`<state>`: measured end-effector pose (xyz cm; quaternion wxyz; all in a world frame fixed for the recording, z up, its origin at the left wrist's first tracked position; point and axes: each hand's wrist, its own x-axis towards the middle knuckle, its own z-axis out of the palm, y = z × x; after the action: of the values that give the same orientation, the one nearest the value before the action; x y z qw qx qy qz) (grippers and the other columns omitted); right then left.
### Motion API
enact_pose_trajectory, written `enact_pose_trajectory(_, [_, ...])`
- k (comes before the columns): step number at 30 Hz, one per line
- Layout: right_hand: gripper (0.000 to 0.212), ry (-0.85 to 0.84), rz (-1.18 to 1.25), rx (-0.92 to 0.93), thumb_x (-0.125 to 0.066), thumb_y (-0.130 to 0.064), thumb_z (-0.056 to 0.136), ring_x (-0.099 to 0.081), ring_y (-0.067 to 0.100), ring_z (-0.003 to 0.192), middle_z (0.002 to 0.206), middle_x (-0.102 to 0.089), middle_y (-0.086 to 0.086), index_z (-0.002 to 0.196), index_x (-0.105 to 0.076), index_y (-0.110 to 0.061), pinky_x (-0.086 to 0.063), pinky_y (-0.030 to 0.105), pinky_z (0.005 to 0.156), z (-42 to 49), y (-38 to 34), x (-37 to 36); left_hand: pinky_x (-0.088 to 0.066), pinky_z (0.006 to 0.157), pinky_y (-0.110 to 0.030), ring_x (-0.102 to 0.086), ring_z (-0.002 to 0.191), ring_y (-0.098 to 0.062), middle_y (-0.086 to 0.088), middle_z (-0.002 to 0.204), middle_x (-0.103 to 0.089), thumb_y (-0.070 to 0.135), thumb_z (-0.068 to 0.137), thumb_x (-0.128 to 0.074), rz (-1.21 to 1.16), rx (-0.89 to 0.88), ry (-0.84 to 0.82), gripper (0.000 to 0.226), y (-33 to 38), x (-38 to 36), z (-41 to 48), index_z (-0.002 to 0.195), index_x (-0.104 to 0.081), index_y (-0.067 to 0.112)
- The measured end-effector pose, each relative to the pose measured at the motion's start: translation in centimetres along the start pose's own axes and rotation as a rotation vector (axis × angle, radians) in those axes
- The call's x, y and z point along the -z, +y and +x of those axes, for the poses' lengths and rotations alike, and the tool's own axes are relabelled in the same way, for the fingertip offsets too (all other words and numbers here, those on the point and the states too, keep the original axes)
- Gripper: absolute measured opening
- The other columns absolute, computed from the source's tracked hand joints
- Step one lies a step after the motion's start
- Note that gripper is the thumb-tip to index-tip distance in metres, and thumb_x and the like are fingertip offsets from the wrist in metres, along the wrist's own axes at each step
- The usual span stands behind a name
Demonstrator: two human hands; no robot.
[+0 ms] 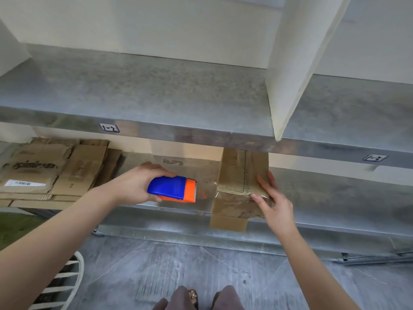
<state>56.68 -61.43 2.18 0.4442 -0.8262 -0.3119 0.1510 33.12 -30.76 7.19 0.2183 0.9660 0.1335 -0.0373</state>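
Head camera looks down at my two hands, which work well apart from each other at the lower shelf (335,189). My left hand (136,184) is closed around the blue and orange tape dispenser (172,189) and holds it above the front edge of this shelf, with the toothed blade pointing to the box (237,175). The box is brown cardboard. It lies at the front edge of the lower shelf, its back part goes under the upper shelf (156,86), and one flap hangs down over the edge. My right hand (274,198) lies flat on the right side of the box, fingers straight, and the thumb presses on the clear tape (234,193) that crosses the top.

I judge that I am in the middle of sealing the box. A shiny strip seems to run from the blade to the box, but I cannot tell this for certain.

For the next move I think the right hand must keep the box from sliding, while the left hand tilts the dispenser so the teeth cut the tape. After that the loose end needs to be rubbed down.

At the left end of the lower shelf is a pile of flat cardboard (55,171).
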Motion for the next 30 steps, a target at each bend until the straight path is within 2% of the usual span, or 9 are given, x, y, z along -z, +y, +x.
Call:
enact_pose_trajectory(5, [0.049, 0.002, 0.022, -0.010, -0.072, -0.035, 0.084, -0.034, -0.008, 0.134, 0.152, -0.033, -0.021, 0.129, -0.057, -0.040, -0.023, -0.006, 0.096, -0.1, -0.2, 0.1, -0.037, 0.083, -0.023, -0.056, 0.105, -0.018, 0.002, 0.117, -0.064, 0.048, 0.064, -0.068, 0.032, 0.098, -0.048, 0.065, 1.8, -2.9, 2.3, 0.124, -0.060, 0.024])
enact_pose_trajectory(9, [0.050, -0.003, 0.016, -0.009, -0.073, -0.037, 0.082, -0.034, -0.008, 0.133, 0.152, -0.032, -0.023, 0.130, -0.057, -0.040, -0.024, -0.007, 0.095, 0.0, -0.1, 0.2, -0.034, 0.083, -0.020, -0.053, 0.107, -0.015, 0.004, 0.119, -0.060, 0.041, 0.063, -0.078, -0.057, 0.139, -0.050, 0.068, 0.0, -3.9, 1.1, 0.126, -0.058, 0.024])
enact_pose_trajectory(12, [0.050, -0.003, 0.015, -0.015, -0.073, -0.036, 0.082, -0.034, -0.011, 0.131, 0.151, -0.032, -0.024, 0.129, -0.057, -0.040, -0.024, -0.007, 0.095, 0.1, -0.1, 0.1, -0.033, 0.085, -0.021, -0.052, 0.106, -0.016, 0.002, 0.117, -0.060, 0.060, 0.055, -0.058, -0.086, 0.117, 0.015, 0.078, -1.4, -3.1, 0.8, 0.123, -0.058, 0.022])
enact_pose_trajectory(15, [0.049, 0.000, 0.008, -0.007, -0.074, -0.036, 0.082, -0.030, -0.024, 0.125, 0.149, -0.032, -0.025, 0.128, -0.057, -0.042, -0.022, -0.007, 0.096, 0.1, -0.2, 0.2, -0.029, 0.085, -0.015, -0.048, 0.105, -0.013, 0.002, 0.116, -0.058, 0.055, 0.058, -0.058, -0.033, 0.108, -0.050, 0.072, -2.9, -2.6, 1.6, 0.122, -0.059, 0.021])
enact_pose_trajectory(20, [0.050, 0.008, -0.012, -0.010, -0.074, -0.036, 0.081, -0.032, -0.014, 0.131, 0.148, -0.034, -0.023, 0.127, -0.056, -0.043, -0.020, -0.005, 0.100, 0.2, -0.4, 0.2, -0.035, 0.096, -0.032, -0.047, 0.114, -0.023, 0.003, 0.127, -0.053, 0.063, 0.059, -0.043, 0.103, 0.171, -0.213, 0.081, -5.5, -4.3, 2.0, 0.132, -0.051, 0.029])
enact_pose_trajectory(23, [0.050, 0.007, -0.040, 0.001, -0.071, -0.038, 0.083, -0.031, -0.007, 0.137, 0.151, -0.032, -0.020, 0.131, -0.055, -0.041, -0.021, 0.001, 0.105, 0.1, -0.3, 0.1, -0.029, 0.104, -0.037, -0.038, 0.127, -0.024, 0.005, 0.137, -0.049, 0.071, 0.059, -0.039, 0.122, 0.196, -0.155, 0.086, -6.5, -5.2, 1.6, 0.136, -0.046, 0.034])
enact_pose_trajectory(26, [0.049, 0.005, -0.092, 0.032, -0.066, -0.040, 0.087, -0.026, -0.007, 0.139, 0.155, -0.028, -0.018, 0.135, -0.052, -0.038, -0.022, 0.006, 0.108, 0.0, -0.2, -0.2, -0.007, 0.117, -0.048, -0.016, 0.145, -0.027, 0.005, 0.153, -0.032, 0.089, 0.057, -0.030, 0.274, 0.159, -0.156, 0.104, -5.6, -5.3, 1.2, 0.144, -0.037, 0.033])
enact_pose_trajectory(28, [0.049, -0.002, -0.135, 0.051, -0.062, -0.039, 0.091, -0.022, -0.017, 0.134, 0.157, -0.024, -0.015, 0.137, -0.049, -0.036, -0.021, -0.003, 0.100, -0.1, -0.4, -0.4, -0.001, 0.118, -0.046, -0.007, 0.148, -0.024, 0.005, 0.157, -0.025, 0.096, 0.062, -0.019, 0.244, 0.087, -0.073, 0.107, -3.2, -5.6, 1.3, 0.146, -0.035, 0.031])
enact_pose_trajectory(30, [0.049, -0.011, -0.168, 0.060, -0.058, -0.037, 0.093, -0.020, -0.031, 0.122, 0.158, -0.020, -0.014, 0.141, -0.046, -0.033, -0.029, -0.004, 0.091, -0.3, -0.7, -0.5, -0.002, 0.119, -0.044, -0.004, 0.148, -0.017, 0.008, 0.158, -0.022, 0.085, 0.078, -0.018, 0.131, -0.007, 0.070, 0.089, 0.8, -6.1, 1.2, 0.148, -0.032, 0.031])
